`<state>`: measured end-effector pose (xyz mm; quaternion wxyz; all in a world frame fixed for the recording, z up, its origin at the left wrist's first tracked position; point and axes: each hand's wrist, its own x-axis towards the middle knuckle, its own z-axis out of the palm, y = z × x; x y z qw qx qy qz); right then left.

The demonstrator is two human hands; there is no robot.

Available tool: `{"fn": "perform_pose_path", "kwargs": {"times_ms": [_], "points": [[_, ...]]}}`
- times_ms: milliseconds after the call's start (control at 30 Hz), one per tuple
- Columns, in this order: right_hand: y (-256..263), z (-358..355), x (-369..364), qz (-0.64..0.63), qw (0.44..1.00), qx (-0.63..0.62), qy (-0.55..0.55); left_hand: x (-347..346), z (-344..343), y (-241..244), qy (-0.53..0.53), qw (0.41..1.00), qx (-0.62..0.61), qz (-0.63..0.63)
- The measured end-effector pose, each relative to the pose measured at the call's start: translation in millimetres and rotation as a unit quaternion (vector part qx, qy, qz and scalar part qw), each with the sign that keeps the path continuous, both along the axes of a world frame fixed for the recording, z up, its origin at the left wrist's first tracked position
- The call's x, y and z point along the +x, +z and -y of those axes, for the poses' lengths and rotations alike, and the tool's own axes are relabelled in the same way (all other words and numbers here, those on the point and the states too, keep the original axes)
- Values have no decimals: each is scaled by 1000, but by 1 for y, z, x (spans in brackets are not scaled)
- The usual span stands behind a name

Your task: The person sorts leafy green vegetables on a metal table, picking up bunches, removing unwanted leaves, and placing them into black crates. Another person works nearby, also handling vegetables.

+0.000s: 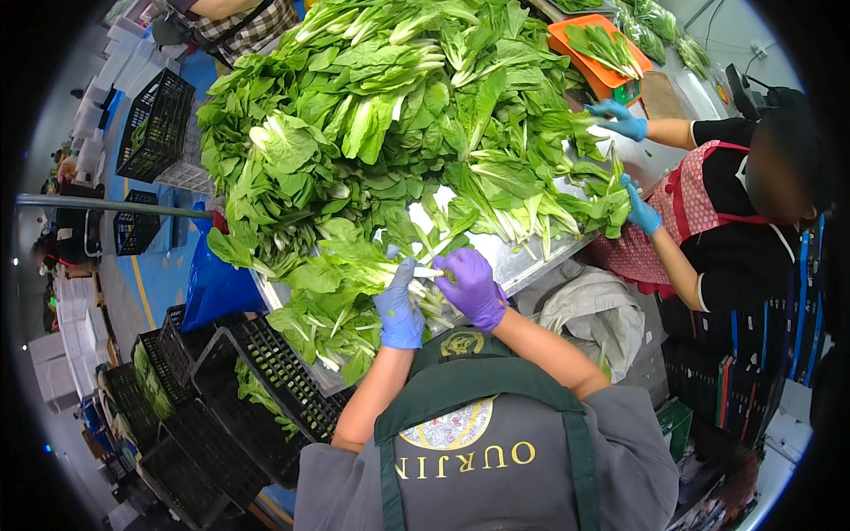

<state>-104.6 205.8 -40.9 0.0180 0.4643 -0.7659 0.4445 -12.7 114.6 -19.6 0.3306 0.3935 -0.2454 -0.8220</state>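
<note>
Leafy greens with pale stalks (372, 113) are heaped high on a metal table (531, 269) in front of me. My left hand (400, 308), in a blue-violet glove, is closed around the white stalk of a leafy green (372, 269), whose leaves spread to the left. My right hand (471, 289), in a purple glove, has its thumb and fingers pinched at the stalk's root end. Loose leaves and trimmed-looking stalks (332, 325) lie beside and below my left hand at the table's near edge.
Across the table's right side, a co-worker's blue-gloved hands (641, 209) handle greens. An orange tray (601, 50) with greens sits on a scale (626, 91). Black crates (249, 378) stand at lower left, near a blue plastic bag (222, 279). A whitish sack (591, 315) lies right of me.
</note>
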Motion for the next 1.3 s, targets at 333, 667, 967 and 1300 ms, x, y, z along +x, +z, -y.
{"fn": "perform_pose_path", "kwargs": {"times_ms": [333, 667, 967, 1300], "points": [[-68, 7, -29, -27, 982, 187, -17, 13, 29, -12, -1, 994, -91, 55], [-86, -38, -56, 131, 982, 108, -83, -10, 5, -99, -164, 985, -20, 56], [-100, -76, -107, -53, 954, 230, -186, 25, 11, -124, -190, 969, -49, 153], [-54, -57, -26, 302, 946, -8, -115, -4, -3, -17, -252, 963, -63, 75]]}}
